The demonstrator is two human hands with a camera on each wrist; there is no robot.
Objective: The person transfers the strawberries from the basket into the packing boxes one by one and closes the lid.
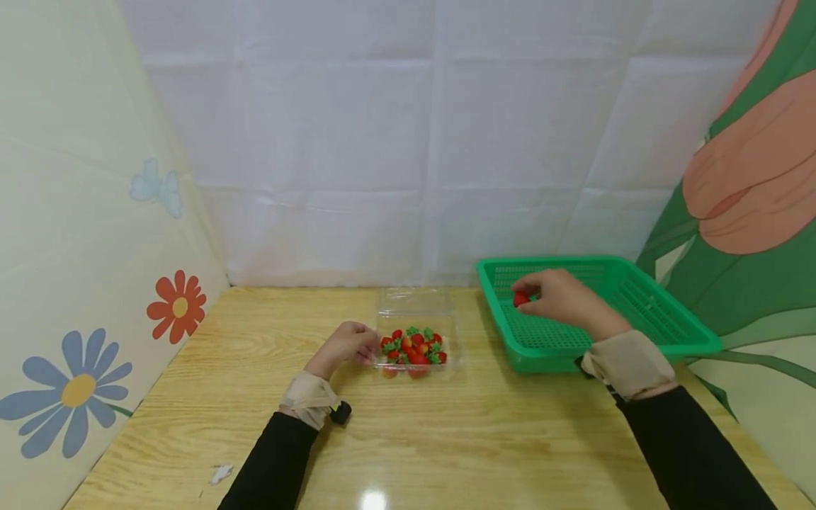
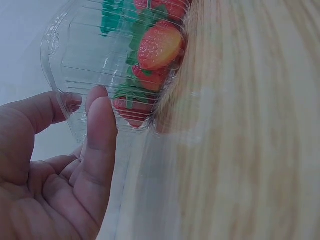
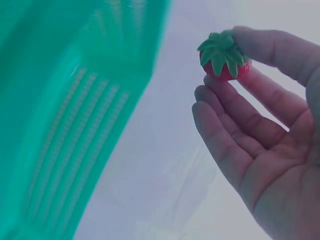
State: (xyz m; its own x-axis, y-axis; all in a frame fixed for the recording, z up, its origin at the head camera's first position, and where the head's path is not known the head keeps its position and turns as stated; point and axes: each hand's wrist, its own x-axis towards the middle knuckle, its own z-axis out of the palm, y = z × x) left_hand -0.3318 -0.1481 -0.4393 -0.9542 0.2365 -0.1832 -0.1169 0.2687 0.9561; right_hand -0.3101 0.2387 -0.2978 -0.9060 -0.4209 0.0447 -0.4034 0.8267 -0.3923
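Observation:
My right hand [image 1: 561,301] pinches a single strawberry [image 3: 222,60] between thumb and fingertips, its green leafy cap toward the camera in the right wrist view. In the head view that hand is over the left part of the green plastic basket [image 1: 525,360]. My left hand [image 1: 349,343] holds the left edge of a clear plastic clamshell box [image 2: 67,55], thumb and a finger on either side of its rim. Several red strawberries [image 1: 414,345] with green leaves lie in the box. Its clear lid [image 1: 414,302] stands open at the back.
The wooden table [image 1: 408,439] carries the box in the middle and the slotted basket at the right. A small white scrap [image 1: 221,474] lies at the front left. A pale cloth [image 1: 331,142] hangs behind, with flower-printed panels at both sides.

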